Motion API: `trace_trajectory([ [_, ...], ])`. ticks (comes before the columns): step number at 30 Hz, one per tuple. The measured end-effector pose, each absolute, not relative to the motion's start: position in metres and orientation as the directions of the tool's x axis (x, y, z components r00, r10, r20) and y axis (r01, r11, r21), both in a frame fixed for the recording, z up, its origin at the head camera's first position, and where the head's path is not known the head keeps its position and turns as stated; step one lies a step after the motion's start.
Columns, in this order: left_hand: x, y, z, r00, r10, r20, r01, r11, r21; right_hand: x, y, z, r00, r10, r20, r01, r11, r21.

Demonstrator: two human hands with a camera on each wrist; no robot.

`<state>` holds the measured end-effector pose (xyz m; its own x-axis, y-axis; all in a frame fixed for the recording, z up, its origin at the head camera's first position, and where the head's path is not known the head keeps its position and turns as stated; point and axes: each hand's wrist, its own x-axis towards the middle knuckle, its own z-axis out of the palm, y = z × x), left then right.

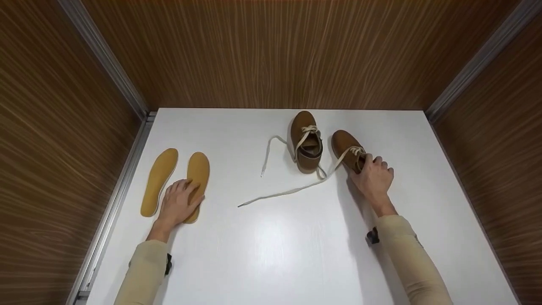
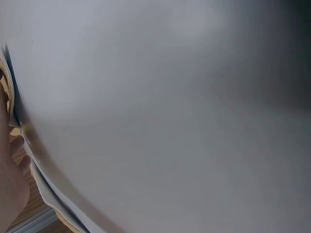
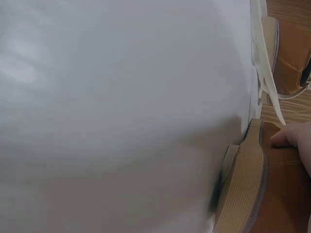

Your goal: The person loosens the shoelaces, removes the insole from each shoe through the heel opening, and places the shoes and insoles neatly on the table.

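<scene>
Two brown lace-up shoes are on the white table. My right hand grips the right shoe around its heel and collar; in the right wrist view, the thumb presses the leather above the tan ridged sole of that shoe. Left of it is the other shoe, toe pointing away, with pale laces. Two yellow insoles lie side by side at the left. On the right insole rests my left hand, with loosely bent fingers and the thumb at its right edge. The left insole is just beside that hand.
A long pale lace trails left across the table from the shoes. Another lace end lies left of the left shoe. Wood-grain panels with metal rails enclose the white table at the back and sides.
</scene>
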<state>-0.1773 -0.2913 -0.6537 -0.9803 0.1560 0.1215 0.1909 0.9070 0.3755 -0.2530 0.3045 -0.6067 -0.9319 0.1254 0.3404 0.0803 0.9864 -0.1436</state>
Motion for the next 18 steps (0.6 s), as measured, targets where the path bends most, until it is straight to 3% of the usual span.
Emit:
trace_trajectory([
  [12,-0.175,-0.292,-0.652,-0.984,0.152,0.093,0.177,0.904,0.390,-0.261,0.304,-0.606,-0.957,0.128,0.262,0.095,0.986,-0.135],
  [18,-0.175,-0.291,-0.653,-0.980,0.155,0.128,0.193,0.903,0.385,-0.248,0.308,-0.606,-0.951,0.082,0.299,0.037,0.988,-0.153],
])
